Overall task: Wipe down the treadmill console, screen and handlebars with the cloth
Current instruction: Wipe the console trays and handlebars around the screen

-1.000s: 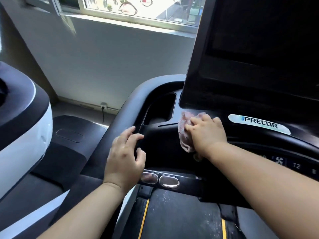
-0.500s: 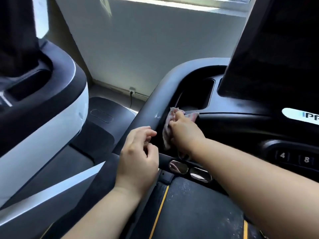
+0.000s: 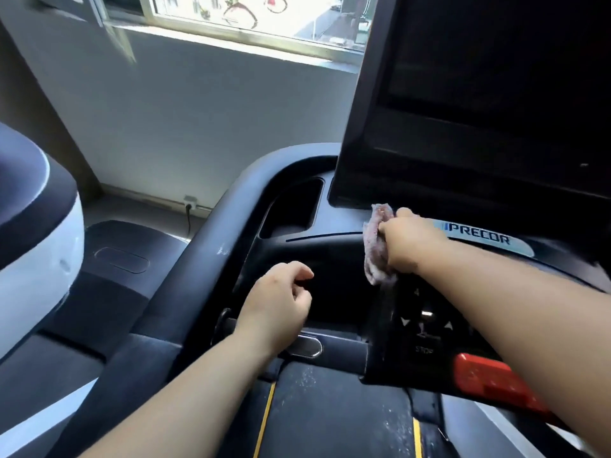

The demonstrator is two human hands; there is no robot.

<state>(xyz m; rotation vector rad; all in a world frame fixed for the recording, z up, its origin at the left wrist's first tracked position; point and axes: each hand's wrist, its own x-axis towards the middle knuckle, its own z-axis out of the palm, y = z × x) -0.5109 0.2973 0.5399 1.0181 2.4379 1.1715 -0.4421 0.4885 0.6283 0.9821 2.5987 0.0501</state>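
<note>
Pose | right hand grips cloth on console under screen | left hand loosely curled, empty

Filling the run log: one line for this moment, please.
right hand: holds cloth against console below screen | left hand: idle, holds nothing

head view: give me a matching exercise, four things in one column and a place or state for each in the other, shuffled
Column A
1. cloth
2. left hand
3. screen
4. red bar

Column B
a. dark, standing upright above the console
b. gripped by the right hand, below the screen's lower left corner
c. fingers loosely curled, holding nothing
d. lower right, partly hidden by the right forearm

Pairs: 1-b, 2-c, 3-a, 4-d
</note>
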